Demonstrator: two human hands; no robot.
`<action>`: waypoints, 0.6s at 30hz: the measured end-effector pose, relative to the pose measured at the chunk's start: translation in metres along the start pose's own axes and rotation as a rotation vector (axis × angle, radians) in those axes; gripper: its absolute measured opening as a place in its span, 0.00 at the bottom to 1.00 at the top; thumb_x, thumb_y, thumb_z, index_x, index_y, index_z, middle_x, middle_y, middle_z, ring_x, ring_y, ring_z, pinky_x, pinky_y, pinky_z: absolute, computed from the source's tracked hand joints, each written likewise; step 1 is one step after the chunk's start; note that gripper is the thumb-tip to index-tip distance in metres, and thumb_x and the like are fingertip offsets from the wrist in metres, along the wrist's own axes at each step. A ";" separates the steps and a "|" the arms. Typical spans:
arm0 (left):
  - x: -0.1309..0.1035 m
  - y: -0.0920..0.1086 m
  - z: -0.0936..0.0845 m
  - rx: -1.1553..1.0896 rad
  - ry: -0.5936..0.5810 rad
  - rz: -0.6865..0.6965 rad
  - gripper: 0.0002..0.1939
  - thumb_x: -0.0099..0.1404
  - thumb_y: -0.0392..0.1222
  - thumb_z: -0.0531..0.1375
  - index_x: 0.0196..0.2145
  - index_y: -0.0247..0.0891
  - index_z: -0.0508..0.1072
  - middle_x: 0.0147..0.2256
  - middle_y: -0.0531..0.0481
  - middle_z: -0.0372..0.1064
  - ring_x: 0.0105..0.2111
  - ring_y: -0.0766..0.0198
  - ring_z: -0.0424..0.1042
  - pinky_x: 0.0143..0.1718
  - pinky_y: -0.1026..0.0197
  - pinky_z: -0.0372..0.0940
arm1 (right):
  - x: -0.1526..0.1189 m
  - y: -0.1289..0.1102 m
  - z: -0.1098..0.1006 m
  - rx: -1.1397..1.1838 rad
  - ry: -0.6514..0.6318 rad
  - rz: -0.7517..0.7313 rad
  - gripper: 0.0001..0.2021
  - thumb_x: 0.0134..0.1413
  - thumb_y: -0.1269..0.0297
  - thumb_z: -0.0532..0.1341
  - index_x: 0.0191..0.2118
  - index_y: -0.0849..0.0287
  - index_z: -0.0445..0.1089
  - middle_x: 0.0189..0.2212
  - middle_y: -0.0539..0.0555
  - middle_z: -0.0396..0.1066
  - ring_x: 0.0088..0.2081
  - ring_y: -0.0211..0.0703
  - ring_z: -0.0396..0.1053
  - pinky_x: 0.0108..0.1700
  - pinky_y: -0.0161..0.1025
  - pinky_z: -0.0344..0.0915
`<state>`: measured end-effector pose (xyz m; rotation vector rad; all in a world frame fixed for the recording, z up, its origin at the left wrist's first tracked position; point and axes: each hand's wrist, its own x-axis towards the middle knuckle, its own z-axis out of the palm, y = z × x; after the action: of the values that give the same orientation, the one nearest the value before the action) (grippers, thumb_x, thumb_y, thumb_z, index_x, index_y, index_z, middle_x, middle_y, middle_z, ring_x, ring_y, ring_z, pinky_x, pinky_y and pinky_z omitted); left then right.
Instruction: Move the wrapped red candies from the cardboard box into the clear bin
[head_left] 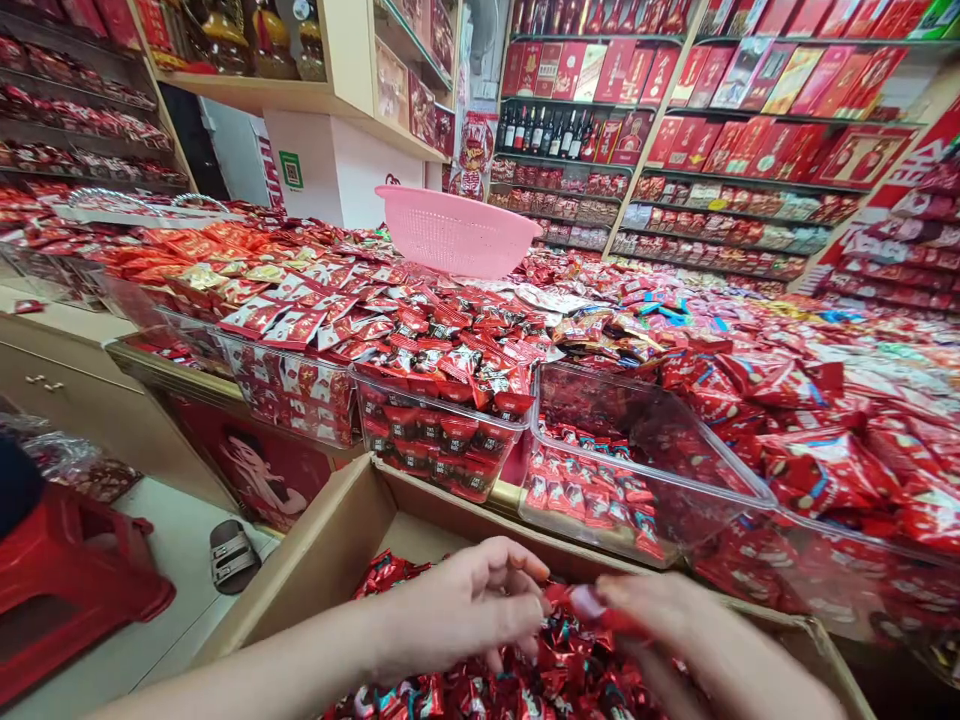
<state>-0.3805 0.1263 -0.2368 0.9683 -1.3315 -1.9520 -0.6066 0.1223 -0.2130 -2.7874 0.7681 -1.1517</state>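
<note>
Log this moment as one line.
left hand: loosely curled above wrapped sweets | right hand: blurred, at red wrapper, grip unclear | cardboard box: holds sweets | clear bin: partly filled | pink basket: on heaped packets

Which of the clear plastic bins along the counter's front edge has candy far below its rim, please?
The bin directly right of the black-labelled candies; neighbouring bins are heaped.

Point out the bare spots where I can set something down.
Bare floor surrounds the sandal, between red stool and cardboard box. Bare cardboard shows in the box's far left corner. Crowded: the heaped sweets across the display, and the box under left hand and right hand.
</note>
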 end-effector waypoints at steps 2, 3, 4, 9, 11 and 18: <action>-0.003 0.006 -0.010 0.103 0.021 -0.056 0.17 0.58 0.52 0.54 0.37 0.36 0.63 0.36 0.49 0.65 0.31 0.67 0.67 0.27 0.66 0.57 | 0.031 0.009 -0.033 -0.093 0.062 0.105 0.14 0.52 0.69 0.56 0.45 0.54 0.64 0.35 0.52 0.72 0.34 0.40 0.71 0.36 0.32 0.69; -0.003 0.005 -0.014 0.162 0.052 -0.096 0.16 0.58 0.52 0.54 0.36 0.36 0.64 0.33 0.50 0.66 0.30 0.67 0.67 0.27 0.66 0.56 | 0.049 0.017 -0.044 -0.150 0.096 0.184 0.11 0.51 0.65 0.57 0.42 0.53 0.65 0.32 0.51 0.72 0.31 0.38 0.70 0.32 0.31 0.68; -0.001 0.002 -0.017 0.214 0.088 -0.131 0.14 0.58 0.50 0.55 0.36 0.36 0.64 0.31 0.51 0.66 0.29 0.68 0.66 0.27 0.66 0.56 | 0.067 0.027 -0.051 -0.204 0.099 0.281 0.08 0.51 0.61 0.57 0.38 0.54 0.67 0.30 0.50 0.72 0.29 0.38 0.70 0.30 0.32 0.66; 0.005 -0.020 -0.020 0.383 0.091 -0.143 0.12 0.52 0.41 0.57 0.35 0.35 0.67 0.25 0.55 0.63 0.27 0.68 0.63 0.29 0.65 0.57 | 0.139 0.100 -0.018 -0.398 -0.471 0.370 0.08 0.48 0.61 0.56 0.25 0.59 0.63 0.21 0.50 0.67 0.23 0.35 0.62 0.24 0.31 0.56; 0.003 -0.023 -0.020 0.466 0.038 -0.138 0.12 0.52 0.42 0.57 0.35 0.36 0.68 0.26 0.55 0.64 0.27 0.68 0.62 0.28 0.66 0.57 | 0.150 0.127 0.009 -0.469 -0.691 0.291 0.04 0.45 0.65 0.57 0.25 0.60 0.63 0.21 0.50 0.67 0.23 0.35 0.61 0.25 0.31 0.54; -0.013 -0.011 -0.023 0.803 -0.006 -0.121 0.14 0.53 0.45 0.55 0.38 0.43 0.71 0.29 0.52 0.70 0.28 0.62 0.68 0.25 0.65 0.59 | 0.148 0.164 0.056 -0.459 -0.898 0.228 0.04 0.43 0.71 0.56 0.23 0.64 0.67 0.22 0.57 0.69 0.23 0.37 0.62 0.26 0.34 0.52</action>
<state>-0.3551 0.1280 -0.2499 1.4171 -2.1644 -1.4820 -0.5508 -0.0976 -0.1913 -2.9407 1.2456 0.3820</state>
